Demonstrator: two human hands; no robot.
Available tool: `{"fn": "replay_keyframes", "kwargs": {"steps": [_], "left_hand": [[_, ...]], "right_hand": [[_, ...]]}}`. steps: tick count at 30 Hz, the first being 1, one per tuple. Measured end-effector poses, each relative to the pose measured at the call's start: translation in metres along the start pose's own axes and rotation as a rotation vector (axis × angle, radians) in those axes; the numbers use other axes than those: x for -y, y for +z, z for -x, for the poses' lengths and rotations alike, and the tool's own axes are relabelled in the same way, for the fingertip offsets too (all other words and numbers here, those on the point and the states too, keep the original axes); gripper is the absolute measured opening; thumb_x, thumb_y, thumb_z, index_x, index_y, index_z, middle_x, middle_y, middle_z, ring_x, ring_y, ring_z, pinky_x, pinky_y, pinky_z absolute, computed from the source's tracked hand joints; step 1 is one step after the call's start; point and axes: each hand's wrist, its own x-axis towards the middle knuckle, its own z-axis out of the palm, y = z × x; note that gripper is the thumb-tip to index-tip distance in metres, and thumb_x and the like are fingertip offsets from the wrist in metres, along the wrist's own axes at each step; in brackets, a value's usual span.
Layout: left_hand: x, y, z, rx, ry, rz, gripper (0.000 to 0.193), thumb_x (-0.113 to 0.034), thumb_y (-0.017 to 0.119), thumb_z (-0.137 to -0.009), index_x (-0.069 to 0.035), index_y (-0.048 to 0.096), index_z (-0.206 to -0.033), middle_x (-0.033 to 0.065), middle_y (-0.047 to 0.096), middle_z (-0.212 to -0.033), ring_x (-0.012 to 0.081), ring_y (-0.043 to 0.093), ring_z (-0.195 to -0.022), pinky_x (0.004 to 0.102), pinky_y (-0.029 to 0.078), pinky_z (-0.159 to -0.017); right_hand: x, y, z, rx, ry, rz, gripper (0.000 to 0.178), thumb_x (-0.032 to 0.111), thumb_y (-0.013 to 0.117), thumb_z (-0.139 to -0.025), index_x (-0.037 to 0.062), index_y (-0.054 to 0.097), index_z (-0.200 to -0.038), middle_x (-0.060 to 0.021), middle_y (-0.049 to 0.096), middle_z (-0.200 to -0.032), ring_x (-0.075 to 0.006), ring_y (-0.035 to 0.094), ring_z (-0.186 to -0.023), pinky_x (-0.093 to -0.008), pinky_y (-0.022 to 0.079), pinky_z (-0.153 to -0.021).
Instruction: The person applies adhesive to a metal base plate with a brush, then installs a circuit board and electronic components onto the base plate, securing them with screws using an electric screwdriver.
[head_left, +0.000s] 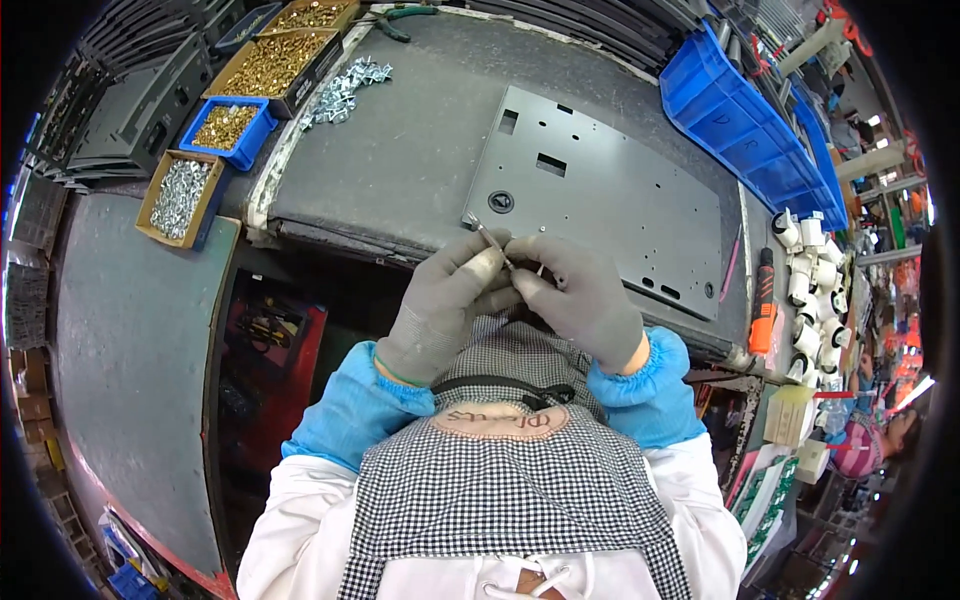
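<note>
In front of my chest both gloved hands meet close together. My left hand (440, 305) is closed, pinching a slim silver metal part (487, 235) between thumb and fingers; its shiny wider end points up and away to the left. The fingertips of my right hand (585, 300) close in at the lower end of that part. A small pale metal piece (541, 270) shows between the right thumb and index finger, too small to name. Just beyond the hands, a flat dark grey metal panel (610, 190) with holes and slots lies on the dark-topped workbench (400, 150).
Loose silver fasteners (345, 92) lie at the bench's far left. Beside them are a blue bin (243, 150) and cardboard boxes of screws (180, 198), with green-handled pliers (395, 25) behind. At right are a blue crate (750, 125), an orange-black tool (764, 310) and white casters (815, 300).
</note>
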Motion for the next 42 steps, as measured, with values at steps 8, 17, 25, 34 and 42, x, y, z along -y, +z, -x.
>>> {"fn": "replay_keyframes", "kwargs": {"steps": [8, 17, 25, 34, 42], "left_hand": [[0.004, -0.047, 0.008, -0.195, 0.070, 0.251, 0.043, -0.024, 0.045, -0.110, 0.010, 0.047, -0.136, 0.0243, 0.059, -0.131, 0.0277, 0.069, -0.114, 0.0279, 0.064, -0.086], [0.013, -0.066, 0.034, -0.415, 0.201, 0.280, 0.042, -0.025, 0.049, -0.110, 0.007, 0.047, -0.136, 0.0219, 0.062, -0.128, 0.0266, 0.069, -0.112, 0.0279, 0.064, -0.084], [0.020, -0.066, 0.064, -0.572, 0.287, 0.037, 0.031, -0.021, 0.050, -0.109, 0.001, 0.054, -0.131, 0.0156, 0.068, -0.122, 0.0211, 0.069, -0.107, 0.0281, 0.060, -0.085], [0.123, -0.230, 0.082, -1.174, 0.124, 0.029, 0.033, -0.033, 0.052, -0.108, -0.007, 0.059, -0.126, 0.0035, 0.069, -0.101, 0.0118, 0.062, -0.081, 0.0257, 0.046, -0.062], [0.375, -0.548, 0.222, -1.334, 0.008, -0.499, 0.030, -0.024, 0.050, -0.103, -0.005, 0.068, -0.117, 0.0102, 0.072, -0.107, 0.0259, 0.068, -0.093, 0.0391, 0.054, -0.070]], "right_hand": [[0.007, -0.002, -0.003, -0.164, 0.160, -0.265, 0.028, 0.011, 0.063, -0.095, 0.0007, 0.069, -0.120, -0.0097, 0.073, -0.099, -0.0138, 0.066, -0.077, -0.0300, 0.054, -0.068], [-0.015, -0.004, 0.018, -0.231, 0.289, -0.377, 0.032, 0.009, 0.056, -0.098, -0.0021, 0.064, -0.127, -0.0090, 0.070, -0.109, -0.0086, 0.061, -0.079, -0.0224, 0.048, -0.064], [-0.005, 0.014, 0.027, -0.150, 0.268, -0.362, 0.029, 0.011, 0.057, -0.098, -0.0002, 0.065, -0.123, -0.0048, 0.068, -0.098, -0.0071, 0.058, -0.074, -0.0215, 0.045, -0.063], [-0.010, 0.021, 0.061, -0.125, 0.245, -0.214, 0.024, 0.010, 0.055, -0.098, -0.0001, 0.066, -0.117, -0.0023, 0.065, -0.088, -0.0068, 0.055, -0.069, -0.0226, 0.043, -0.063], [-0.007, 0.035, 0.064, 0.035, 0.287, -0.119, 0.028, 0.013, 0.057, -0.099, -0.0024, 0.064, -0.122, -0.0066, 0.066, -0.107, -0.0097, 0.059, -0.082, -0.0234, 0.046, -0.068]]}}
